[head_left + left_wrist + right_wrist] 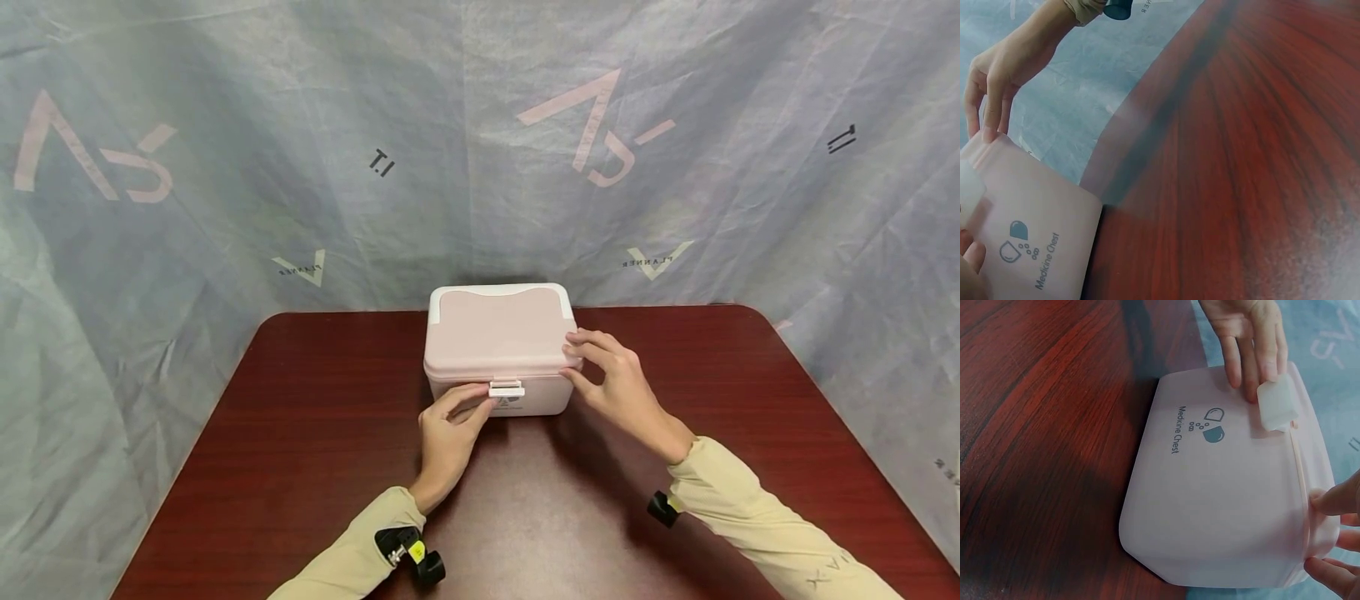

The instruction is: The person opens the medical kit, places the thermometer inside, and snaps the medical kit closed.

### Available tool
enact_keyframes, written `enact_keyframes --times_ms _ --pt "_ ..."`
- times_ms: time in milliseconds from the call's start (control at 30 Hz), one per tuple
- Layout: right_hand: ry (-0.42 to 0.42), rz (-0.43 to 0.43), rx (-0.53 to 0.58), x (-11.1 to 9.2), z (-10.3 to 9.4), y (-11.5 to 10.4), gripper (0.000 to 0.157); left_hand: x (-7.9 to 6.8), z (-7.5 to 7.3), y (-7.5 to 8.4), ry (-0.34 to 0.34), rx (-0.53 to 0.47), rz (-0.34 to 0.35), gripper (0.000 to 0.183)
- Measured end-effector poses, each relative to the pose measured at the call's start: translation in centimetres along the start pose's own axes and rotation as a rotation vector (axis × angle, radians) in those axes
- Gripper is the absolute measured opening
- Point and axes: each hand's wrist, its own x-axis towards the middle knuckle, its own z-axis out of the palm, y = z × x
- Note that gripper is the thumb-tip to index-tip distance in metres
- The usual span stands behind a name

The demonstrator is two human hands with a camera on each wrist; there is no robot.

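A pale pink medicine chest [495, 333] with a white-edged lid stands at the back of the table, its lid down. "Medicine Chest" and a capsule drawing are printed on its front [1210, 481]. My left hand [450, 437] is at the front, thumb and forefinger pinching the white latch [507, 389]; the latch tilts outward from the front. At the front right corner my right hand [618, 387] holds the lid's rim, with the thumb at the front and fingers over the side edge. In the left wrist view, the right hand's fingers [991, 119] bend down onto that corner.
The dark red wooden table [330, 433] has rounded back corners. A grey printed cloth [420, 167] hangs right behind the chest and along both sides. Black wrist mounts [408, 550] are strapped over the beige sleeves.
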Motion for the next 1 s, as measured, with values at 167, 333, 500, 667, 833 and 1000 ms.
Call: enact_keyframes --times_ms 167,333,500,667,833,1000 --pt "0.002 -0.001 -0.001 -0.04 0.0 0.03 0.033 0.21 0.22 0.21 0.014 0.005 -0.013 0.02" --pt "0.005 -0.003 -0.002 -0.1 0.07 0.07 0.033 0.23 0.34 0.53 0.033 0.037 0.011 0.02" --pt "0.012 -0.005 -0.004 -0.12 0.07 0.07 0.033 0.25 0.44 0.73 0.042 0.073 0.045 0.021" --pt "0.021 -0.007 0.007 -0.15 0.2 0.05 0.033 0.27 0.39 0.9 0.03 0.084 0.071 0.024" --pt "0.026 -0.013 0.015 -0.17 0.28 0.02 0.033 0.39 0.29 1.01 0.007 0.129 0.134 0.027" --pt "0.041 -0.022 0.022 -0.12 0.27 0.02 0.034 0.63 0.15 0.9 -0.021 0.17 0.207 0.03"
